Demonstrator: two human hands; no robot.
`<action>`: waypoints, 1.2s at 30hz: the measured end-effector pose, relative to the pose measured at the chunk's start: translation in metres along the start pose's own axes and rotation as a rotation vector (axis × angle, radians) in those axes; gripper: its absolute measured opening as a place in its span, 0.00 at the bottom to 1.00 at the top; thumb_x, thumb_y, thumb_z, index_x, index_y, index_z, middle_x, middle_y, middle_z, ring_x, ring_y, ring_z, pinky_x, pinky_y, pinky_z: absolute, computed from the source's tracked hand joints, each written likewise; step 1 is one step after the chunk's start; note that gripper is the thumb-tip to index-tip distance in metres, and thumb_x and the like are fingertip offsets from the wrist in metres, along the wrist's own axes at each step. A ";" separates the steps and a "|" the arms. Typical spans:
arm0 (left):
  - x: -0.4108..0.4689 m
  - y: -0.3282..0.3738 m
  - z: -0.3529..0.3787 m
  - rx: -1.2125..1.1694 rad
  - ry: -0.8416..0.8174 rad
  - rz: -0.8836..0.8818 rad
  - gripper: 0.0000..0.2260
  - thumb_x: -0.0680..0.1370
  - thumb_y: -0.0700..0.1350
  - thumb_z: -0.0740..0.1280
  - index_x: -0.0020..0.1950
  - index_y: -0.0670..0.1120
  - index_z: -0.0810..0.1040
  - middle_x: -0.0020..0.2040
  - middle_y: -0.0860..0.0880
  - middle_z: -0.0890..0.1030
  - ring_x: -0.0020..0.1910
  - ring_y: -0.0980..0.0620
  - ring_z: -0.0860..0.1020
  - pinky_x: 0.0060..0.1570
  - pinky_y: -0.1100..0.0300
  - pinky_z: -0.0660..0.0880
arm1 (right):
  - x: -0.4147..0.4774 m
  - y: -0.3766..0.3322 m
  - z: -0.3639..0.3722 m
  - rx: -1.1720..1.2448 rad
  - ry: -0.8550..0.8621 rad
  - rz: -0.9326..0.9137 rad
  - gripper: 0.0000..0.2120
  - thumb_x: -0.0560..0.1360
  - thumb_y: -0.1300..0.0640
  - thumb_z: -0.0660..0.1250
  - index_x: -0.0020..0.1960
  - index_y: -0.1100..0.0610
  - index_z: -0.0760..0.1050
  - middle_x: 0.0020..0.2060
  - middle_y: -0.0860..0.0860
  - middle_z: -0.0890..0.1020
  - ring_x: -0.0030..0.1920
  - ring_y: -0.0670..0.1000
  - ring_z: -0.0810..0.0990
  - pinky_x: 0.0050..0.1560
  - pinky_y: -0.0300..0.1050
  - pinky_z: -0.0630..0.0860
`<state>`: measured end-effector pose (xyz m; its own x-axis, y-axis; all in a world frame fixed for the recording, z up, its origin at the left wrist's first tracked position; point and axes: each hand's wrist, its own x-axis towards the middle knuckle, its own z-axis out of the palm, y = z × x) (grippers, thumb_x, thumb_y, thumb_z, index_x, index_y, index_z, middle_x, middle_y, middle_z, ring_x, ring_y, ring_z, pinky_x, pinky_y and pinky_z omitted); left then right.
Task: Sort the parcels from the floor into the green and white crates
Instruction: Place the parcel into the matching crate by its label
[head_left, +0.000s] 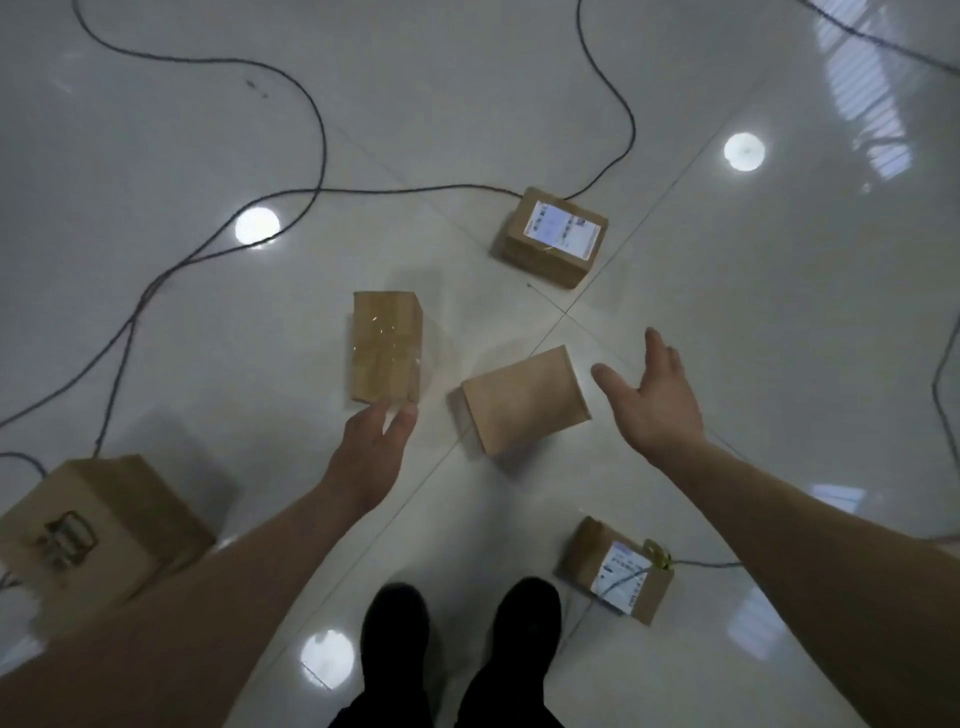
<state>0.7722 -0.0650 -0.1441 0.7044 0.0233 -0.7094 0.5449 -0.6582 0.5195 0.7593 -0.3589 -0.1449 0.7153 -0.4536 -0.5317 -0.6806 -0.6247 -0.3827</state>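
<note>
Cardboard parcels lie on the tiled floor (727, 312). Both hands are spread and empty: left hand (371, 447) reaches the taped parcel (385, 347), right hand (657, 397) beside the plain parcel (524, 397). Probably light, stiff; grip opposite sides.

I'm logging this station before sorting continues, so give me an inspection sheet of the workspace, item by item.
Surface: glossy pale tiled floor with lamp reflections.
Job's things: five cardboard parcels; taped box, plain box, two labelled boxes, large box. Crates: nothing seen.
Clutter: nothing seen.
Grippers: left hand open at the taped box's near end; right hand open, beside the plain box, apart from it.
Cables: dark cords snake across the floor, some reaching boxes.
Surroundings: person's dark shoes; window reflection.
</note>
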 end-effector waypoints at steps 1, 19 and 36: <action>0.018 -0.010 0.016 -0.021 -0.017 -0.005 0.42 0.70 0.74 0.51 0.68 0.44 0.74 0.67 0.39 0.75 0.67 0.39 0.73 0.67 0.44 0.68 | 0.013 0.006 0.018 0.003 -0.012 0.004 0.41 0.79 0.33 0.60 0.84 0.47 0.47 0.84 0.53 0.52 0.82 0.59 0.56 0.78 0.67 0.59; 0.143 -0.035 0.114 -0.748 -0.056 -0.203 0.17 0.83 0.62 0.55 0.56 0.54 0.78 0.53 0.47 0.82 0.56 0.47 0.79 0.54 0.45 0.72 | 0.097 0.040 0.153 0.646 0.084 0.286 0.32 0.67 0.26 0.58 0.56 0.48 0.79 0.56 0.49 0.82 0.58 0.54 0.80 0.66 0.62 0.75; 0.147 -0.094 0.128 -0.427 -0.186 -0.398 0.17 0.84 0.51 0.59 0.71 0.48 0.71 0.54 0.51 0.76 0.52 0.48 0.73 0.45 0.54 0.69 | 0.060 0.071 0.191 0.461 -0.286 0.229 0.23 0.70 0.42 0.63 0.58 0.53 0.82 0.53 0.51 0.85 0.56 0.54 0.81 0.58 0.52 0.76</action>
<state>0.7660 -0.0963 -0.3583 0.3396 0.0482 -0.9394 0.9111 -0.2650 0.3157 0.7238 -0.3087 -0.3484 0.5144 -0.3151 -0.7976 -0.8572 -0.1611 -0.4892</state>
